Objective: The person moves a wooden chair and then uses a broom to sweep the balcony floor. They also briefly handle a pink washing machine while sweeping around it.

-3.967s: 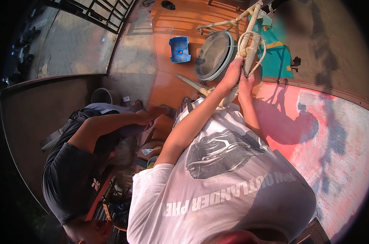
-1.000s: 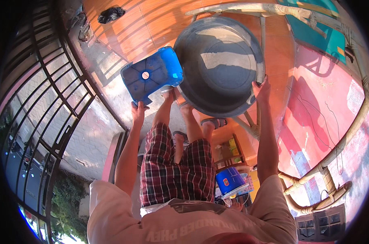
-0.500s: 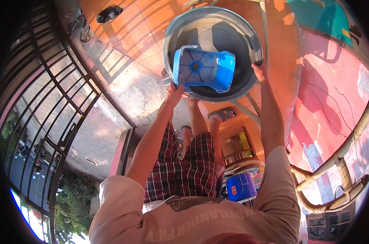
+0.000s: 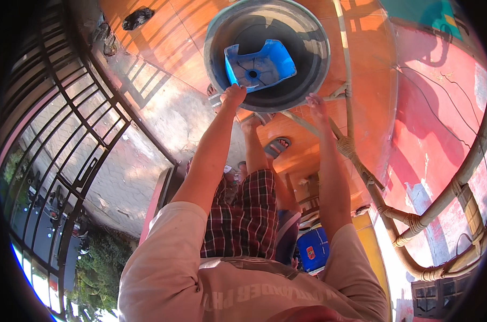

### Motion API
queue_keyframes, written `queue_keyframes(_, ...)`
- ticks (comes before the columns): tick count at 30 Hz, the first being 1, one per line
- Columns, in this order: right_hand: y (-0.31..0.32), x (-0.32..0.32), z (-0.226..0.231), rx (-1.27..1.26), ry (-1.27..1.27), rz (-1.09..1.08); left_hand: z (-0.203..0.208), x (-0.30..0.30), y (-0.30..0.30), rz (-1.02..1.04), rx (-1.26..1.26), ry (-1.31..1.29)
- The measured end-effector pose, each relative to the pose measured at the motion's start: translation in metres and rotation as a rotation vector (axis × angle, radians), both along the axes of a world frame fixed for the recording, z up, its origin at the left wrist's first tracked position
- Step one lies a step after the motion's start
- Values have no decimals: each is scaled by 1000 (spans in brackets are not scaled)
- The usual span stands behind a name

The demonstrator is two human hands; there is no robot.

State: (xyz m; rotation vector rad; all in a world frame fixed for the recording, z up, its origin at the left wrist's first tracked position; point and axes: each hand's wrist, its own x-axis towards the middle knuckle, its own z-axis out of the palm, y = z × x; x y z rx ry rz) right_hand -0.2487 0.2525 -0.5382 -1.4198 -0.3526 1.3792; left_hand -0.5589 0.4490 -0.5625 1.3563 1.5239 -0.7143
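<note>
Blue plastic stool (image 4: 270,65), its hollow side turned up towards us, lies within the circle of the dark round basin (image 4: 308,59), just ahead of our left hand (image 4: 233,95). The left fingers grip the stool's near edge. Our right hand (image 4: 317,104) has its fingers loosely extended and holds nothing that we can see; the basin's rim is right by their tips, though we cannot tell whether they touch.

As we judge it, bringing the stool inside the rim is done; letting go of it is not. We cannot tell whether it rests on the basin's bottom. To the right of the right fingers stands a rattan frame (image 4: 415,222), and beyond both hands spreads the orange tiled floor (image 4: 173,40).

One second ago, our left fingers held the stool outside the basin, to its left, while our right fingers held the rim. Now the stool is inside, and our right fingers have loosened their hold.
</note>
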Motion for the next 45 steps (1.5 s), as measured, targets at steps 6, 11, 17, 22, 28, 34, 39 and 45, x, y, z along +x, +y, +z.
queue_keyframes(6,50,-170,276,-173,-483,101,64,-46,-17,97,155,-411)
queue_keyframes(11,122,-156,501,185,-1180,-24,185,-137,-35,44,139,-457)
queue_keyframes(17,191,-31,592,15,-1687,-197,339,-281,-76,367,177,-564)
queue_keyframes(22,216,12,558,-395,-1612,-168,403,-397,-135,667,400,-485)
queue_keyframes(28,241,53,536,-536,-1562,-53,426,-459,-262,1522,350,-218)
queue_keyframes(34,197,29,529,-246,-1666,-101,432,-428,-368,1191,19,-246)
queue_keyframes(39,144,-3,549,-217,-1542,-57,429,-415,-344,761,-38,-352)
queue_keyframes(45,145,-14,553,-78,-1633,-140,446,-401,-208,962,289,-309)
